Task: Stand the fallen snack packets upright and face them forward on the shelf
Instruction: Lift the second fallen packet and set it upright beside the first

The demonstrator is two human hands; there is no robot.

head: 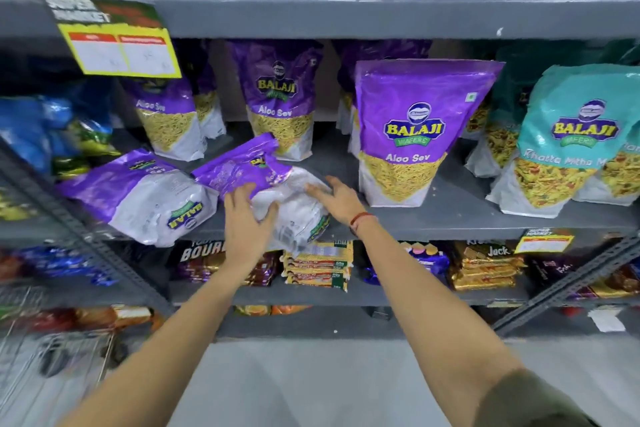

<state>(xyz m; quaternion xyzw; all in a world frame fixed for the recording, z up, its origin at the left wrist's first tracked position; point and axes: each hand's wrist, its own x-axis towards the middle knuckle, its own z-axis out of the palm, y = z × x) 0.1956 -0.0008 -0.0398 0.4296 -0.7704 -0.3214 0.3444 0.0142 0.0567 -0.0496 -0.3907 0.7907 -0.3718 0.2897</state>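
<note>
Two purple Aloo Sev packets lie fallen on the grey middle shelf [450, 218]. The left fallen packet [138, 194] rests on its side, back up, overhanging the shelf edge. The middle fallen packet [263, 177] lies tilted with its bottom toward me. My left hand [247, 218] presses on its left lower side and my right hand [337, 199] on its right side, fingers spread around it. An upright Aloo Sev packet [412, 135] stands facing forward just to the right. Two more upright purple packets [280, 97] stand further back.
Teal Khatta Mitha packets [568, 146] stand at the right, blue packets [48, 135] at the left. A yellow price tag [121, 48] hangs from the shelf above. Biscuit packs [318, 267] fill the lower shelf. A trolley [59, 350] stands low left.
</note>
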